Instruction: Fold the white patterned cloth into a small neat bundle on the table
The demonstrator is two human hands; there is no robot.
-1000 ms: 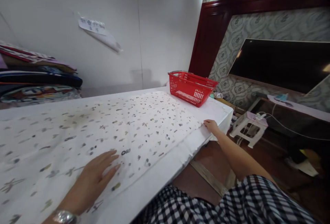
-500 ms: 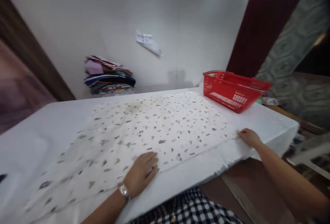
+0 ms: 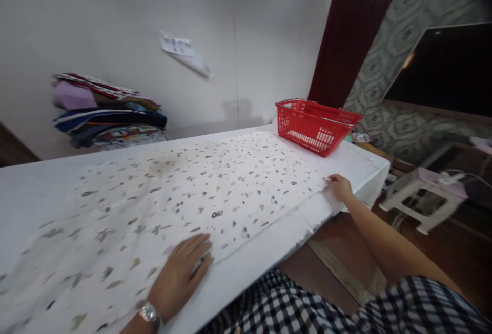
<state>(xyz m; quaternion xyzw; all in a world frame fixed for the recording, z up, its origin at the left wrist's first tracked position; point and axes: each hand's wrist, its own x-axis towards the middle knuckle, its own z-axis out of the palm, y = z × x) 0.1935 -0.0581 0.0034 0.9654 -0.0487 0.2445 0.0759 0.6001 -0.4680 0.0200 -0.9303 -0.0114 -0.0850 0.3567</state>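
Observation:
A thin white cloth [image 3: 200, 185] with small grey and ochre prints lies spread flat over the table. My left hand [image 3: 182, 270], with a metal watch at the wrist, rests palm down on the cloth's near edge, fingers stretched out. At the cloth's near right corner, my right hand [image 3: 340, 188] pinches the fabric between thumb and fingers. A brownish stain or shadow shows toward the cloth's far side.
A red plastic basket [image 3: 311, 126] stands at the table's far right. Folded clothes [image 3: 109, 111] are stacked at the back left against the wall. The white-covered table [image 3: 365, 165] ends at the right, with a white stool [image 3: 426, 195] beyond it on the floor.
My view has turned to the right, so the stool and dark screen show more fully. Both hands keep about the same places on the cloth, which lies as before.

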